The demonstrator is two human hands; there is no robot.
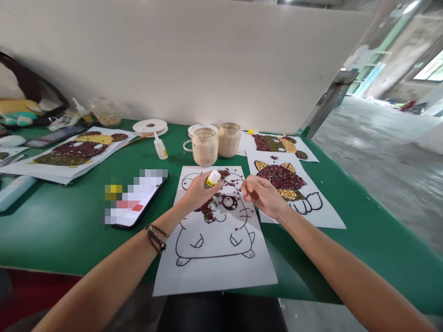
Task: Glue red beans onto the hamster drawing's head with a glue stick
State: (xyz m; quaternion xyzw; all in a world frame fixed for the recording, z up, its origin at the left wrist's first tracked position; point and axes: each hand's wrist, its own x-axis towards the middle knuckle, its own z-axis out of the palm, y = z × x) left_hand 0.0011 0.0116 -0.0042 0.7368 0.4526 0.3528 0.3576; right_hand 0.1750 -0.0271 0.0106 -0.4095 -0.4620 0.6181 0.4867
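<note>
My left hand (200, 191) is wrapped round a small white glue bottle (212, 178) with a yellow label, its white end upward; the nozzle is hidden. Beneath lies a sheet of paper (214, 276) with a black outline drawing of a round animal. Dark red and green beans (208, 213) are clustered on its face and scattered over its upper part. My right hand (262, 192) hovers by the drawing's right side, fingers curled and pinched together; what they hold, if anything, cannot be seen.
Two jars (205, 147) stand behind the sheet, near another glue bottle (160, 147) and a ribbon spool (150, 127). A phone (140, 203) lies left. A bean-covered fox picture (282, 177) lies right, and a bean-covered bear picture (78, 150) far left. A white panel (194, 60) rises behind.
</note>
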